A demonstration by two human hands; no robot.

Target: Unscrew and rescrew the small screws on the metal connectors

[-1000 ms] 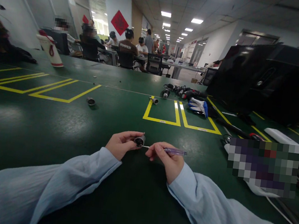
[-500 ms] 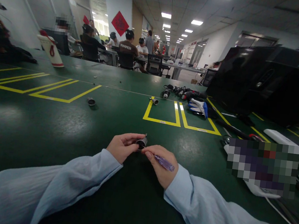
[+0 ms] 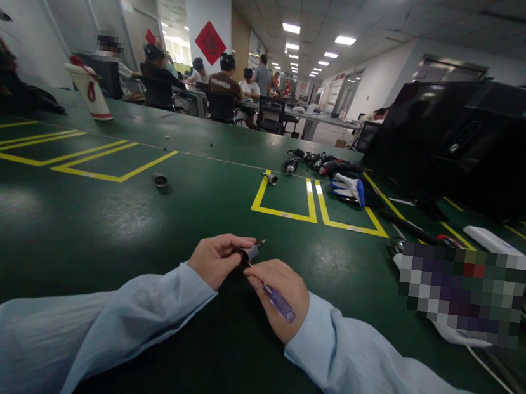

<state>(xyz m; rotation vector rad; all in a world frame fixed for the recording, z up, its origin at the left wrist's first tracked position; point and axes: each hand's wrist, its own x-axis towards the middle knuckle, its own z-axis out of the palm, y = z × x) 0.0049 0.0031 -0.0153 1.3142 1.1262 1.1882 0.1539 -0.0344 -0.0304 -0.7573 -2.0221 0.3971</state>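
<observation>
Between thumb and fingers, my left hand (image 3: 218, 258) grips a grey metal cup-shaped part (image 3: 250, 253) whose thin shaft points up and right. My right hand (image 3: 278, 293) pinches a screwdriver with a clear purple handle (image 3: 281, 305). The screwdriver's thin tip reaches the open, dark end of the metal part; whether it touches the inside is too small to tell. A similar metal part (image 3: 271, 179) lies at the top of a yellow-taped box, and a metal cup (image 3: 160, 180) lies farther left on the green table (image 3: 151, 362).
Blue-white gloves (image 3: 349, 188), cabled tools (image 3: 319, 163) and a large black case (image 3: 461, 144) are at the right. A pixelated item on a white base (image 3: 457, 336) is nearer. A white cup (image 3: 90, 91) stands far left. Several people sit at tables behind.
The metal part has turned in my left hand, so its shaft now points more to the right. My right hand has moved slightly left, and the screwdriver handle has tilted more downward.
</observation>
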